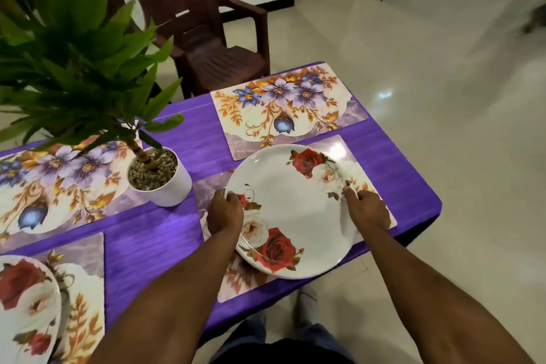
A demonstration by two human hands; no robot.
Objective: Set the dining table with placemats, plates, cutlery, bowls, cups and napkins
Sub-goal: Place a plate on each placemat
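Surface (153, 233): purple cloth, four floral placemats. Rose-patterned plate (291, 210): over the near-right placemat (236, 281), whether resting or just above, cannot tell. Left hand (224, 211): grip curled round the plate's left rim. Right hand (367, 210): grip pinching its right rim. Second plate (26, 307): on near-left placemat (85, 304). Potted plant (159, 177): white pot, centre. Brown chair (206, 23): far side.

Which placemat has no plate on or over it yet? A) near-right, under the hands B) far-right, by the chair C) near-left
B: the far-right placemat by the chair is bare, while both hands hold a rose plate over the near-right mat and another plate sits near-left.
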